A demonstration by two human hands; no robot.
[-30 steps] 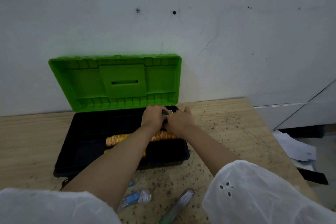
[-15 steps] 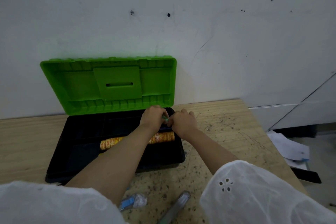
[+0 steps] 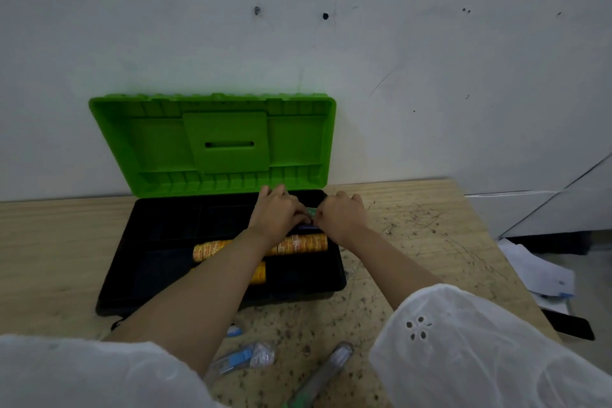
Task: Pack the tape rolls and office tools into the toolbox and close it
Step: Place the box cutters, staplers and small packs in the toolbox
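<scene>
**While the lid's up, both hands meet on a small green item**

As you look down in the head view, your left hand (image 3: 276, 212) and right hand (image 3: 342, 215) sit close together over the rear right part of the toolbox (image 3: 112, 291). Fingers of both are curled, pinching a small green item (image 3: 311, 211) between them; can't tell what it is. The black base lies flat on the wooden table (image 3: 430, 225), and the green lid (image 3: 159, 142) stands open, leaning back vs. the wall.

Inside, a row of orange tape rolls (image 3: 301, 243) lies on its side just in front of your hands, w/ a yellow roll (image 3: 260, 272) nearer you, partly under your left forearm.

Outside the box, near the front edge, lie a blue packet (image 3: 243, 358) and a clear tube (image 3: 326, 371). Off the table's right end: loose papers (image 3: 536, 272) and a dark phone (image 3: 568, 325).
</scene>
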